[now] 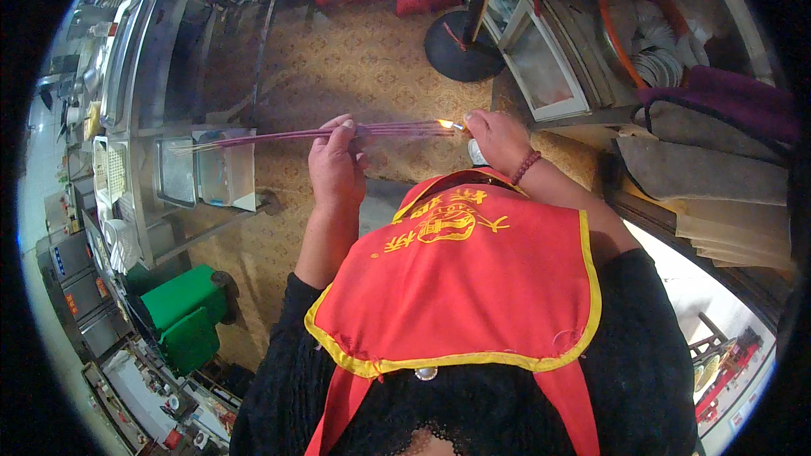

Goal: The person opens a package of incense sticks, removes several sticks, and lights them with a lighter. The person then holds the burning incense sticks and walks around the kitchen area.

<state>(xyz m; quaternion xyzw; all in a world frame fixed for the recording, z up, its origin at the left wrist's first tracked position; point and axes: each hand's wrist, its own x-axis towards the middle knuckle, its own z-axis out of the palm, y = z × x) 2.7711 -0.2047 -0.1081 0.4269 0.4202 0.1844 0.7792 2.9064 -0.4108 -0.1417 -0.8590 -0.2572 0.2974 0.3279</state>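
Observation:
Several purple incense sticks (pixel 285 135) lie roughly level across my left hand (pixel 340 155), pinched between its thumb and fingers. Their pale bare ends point left. My right hand (pixel 497 139), with a beaded bracelet (pixel 526 166) at the wrist, is closed around a lighter, mostly hidden by the fingers. A flame (pixel 445 123) burns from it at the right-hand tips of the sticks. Below both hands is the red apron (pixel 456 304) with yellow edging and yellow writing, worn over black clothing.
A metal shelf unit (pixel 142 158) with trays and baskets stands at left, near a green bin (pixel 184 310). Ahead are red dustpans (pixel 427 0) and a round black stand base (pixel 462 47). At right are a white-framed glass panel (pixel 542 66), folded mats (pixel 703 158) and an orange-rimmed basin (pixel 602 25) of dishes.

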